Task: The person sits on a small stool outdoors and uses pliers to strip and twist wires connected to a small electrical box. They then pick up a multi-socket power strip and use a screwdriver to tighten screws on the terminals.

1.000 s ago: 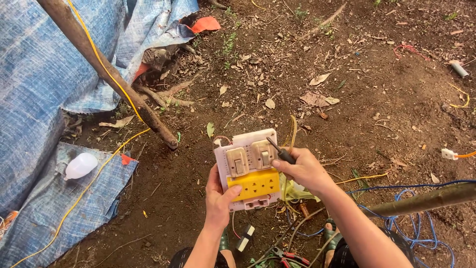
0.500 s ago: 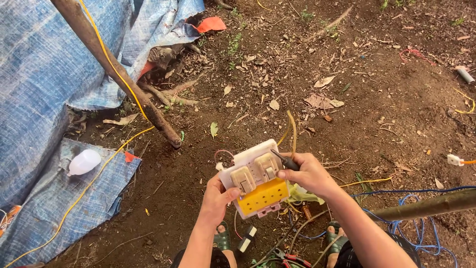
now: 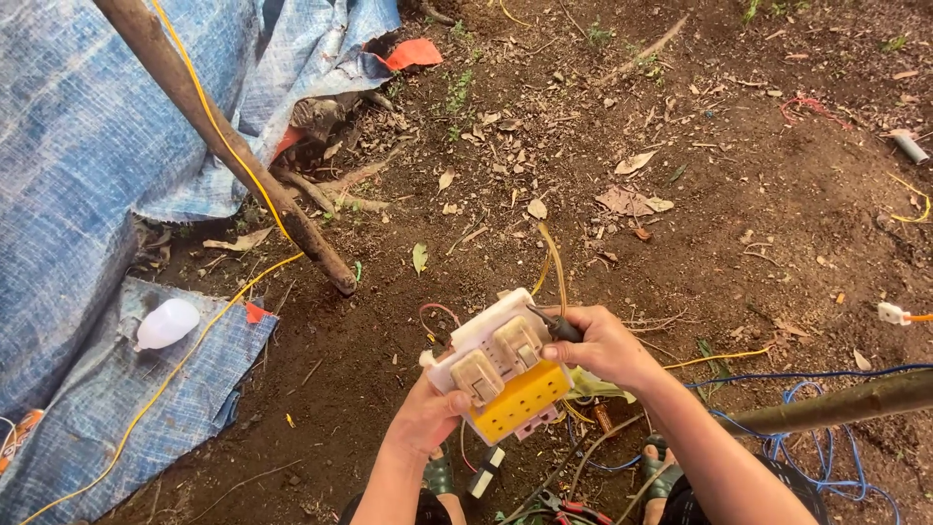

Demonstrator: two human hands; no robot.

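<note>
Your left hand (image 3: 428,420) cups the white plastic switch-and-socket board with a yellow perforated panel (image 3: 501,374) from below, thumb laid over its lower edge, so that grip is closed around the board. You hold the board tilted, above the bare brown dirt ground (image 3: 680,194) and just in front of your knees, its two beige rocker switches facing up.

Your right hand (image 3: 607,345) is pressed together around the dark handle of a small screwdriver (image 3: 556,326), whose tip meets the board's upper right corner. Thin yellow and red wires (image 3: 554,258) rise from behind the board.

Below your hands lie loose blue cables (image 3: 807,428), and a red-handled tool (image 3: 573,510) shows at the bottom edge. A brown wooden pole (image 3: 846,403) crosses under your right forearm.

To your left, a blue woven tarp (image 3: 78,175) covers the ground, and a white light bulb (image 3: 167,323) rests on it. A second rough wooden pole (image 3: 224,146) leans across the tarp with a yellow cord (image 3: 209,107) running along it. Dry leaves are scattered over the soil, and a small white connector (image 3: 892,313) lies well apart on the right.
</note>
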